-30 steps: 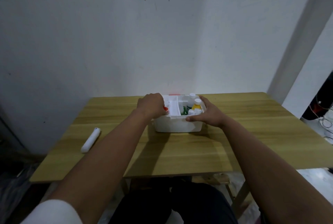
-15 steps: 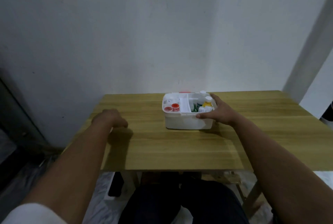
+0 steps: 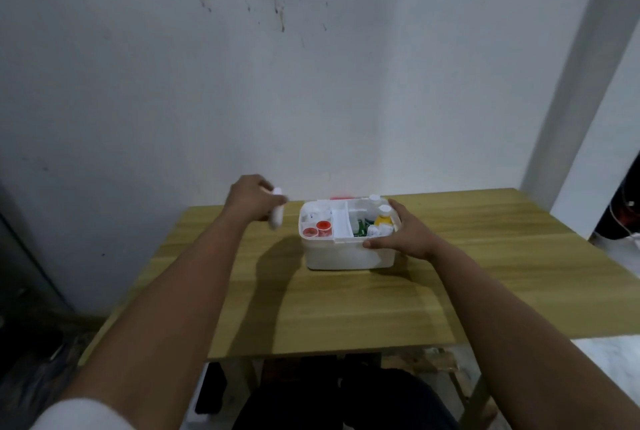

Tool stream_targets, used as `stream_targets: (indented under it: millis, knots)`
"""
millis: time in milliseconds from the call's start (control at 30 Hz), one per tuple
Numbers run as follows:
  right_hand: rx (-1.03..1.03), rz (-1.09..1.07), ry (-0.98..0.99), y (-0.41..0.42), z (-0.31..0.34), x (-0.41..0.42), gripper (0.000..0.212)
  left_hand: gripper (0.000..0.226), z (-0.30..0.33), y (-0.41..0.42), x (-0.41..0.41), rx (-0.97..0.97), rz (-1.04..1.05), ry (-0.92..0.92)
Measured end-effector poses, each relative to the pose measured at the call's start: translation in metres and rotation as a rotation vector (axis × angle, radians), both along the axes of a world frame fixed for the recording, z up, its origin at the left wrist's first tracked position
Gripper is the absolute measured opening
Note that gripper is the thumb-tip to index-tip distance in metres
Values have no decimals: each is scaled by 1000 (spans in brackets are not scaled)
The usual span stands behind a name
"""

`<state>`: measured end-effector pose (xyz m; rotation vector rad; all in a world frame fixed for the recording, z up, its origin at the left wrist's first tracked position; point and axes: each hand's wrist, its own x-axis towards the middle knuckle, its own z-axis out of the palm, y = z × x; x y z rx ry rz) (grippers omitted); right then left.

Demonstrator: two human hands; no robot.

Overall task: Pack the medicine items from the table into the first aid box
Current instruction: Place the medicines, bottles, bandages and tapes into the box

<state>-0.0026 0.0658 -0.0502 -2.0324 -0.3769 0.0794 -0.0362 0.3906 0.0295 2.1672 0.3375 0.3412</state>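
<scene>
The white first aid box [image 3: 343, 256] stands open on the wooden table [image 3: 346, 312]. Its left compartment holds red-capped pots [image 3: 322, 225]; the right side holds a yellow bottle [image 3: 383, 218], white bottles and green items. My left hand [image 3: 251, 197] hovers just left of the box, gripping a white tube-shaped item [image 3: 277, 213] that hangs blurred from the fingers. My right hand [image 3: 403, 232] grips the box's right front corner, thumb along the front rim.
A white wall rises right behind the table. A white pillar [image 3: 581, 83] stands at the right. Dark clutter lies on the floor at the left [image 3: 31, 343], and my dark-clothed legs [image 3: 339, 398] sit under the table's near edge.
My left hand left the box, reached to the white tube at the table's left, picked it up and carried it back beside the box. My right hand stayed on the box.
</scene>
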Motion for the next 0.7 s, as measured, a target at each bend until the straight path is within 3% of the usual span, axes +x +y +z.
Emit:
stream_targets:
  millis: [67,300,700]
  knots:
    - [15,17,-7,0,0,-1,94,38,7,-37,12,9,-52,-37]
    - [12,20,-11,-3,-4,1,95,40,-26,-104,32,432,-97,4]
    - [-66,15,9,-7,-3,4,103,40,-34,-112,49,636,-54,33]
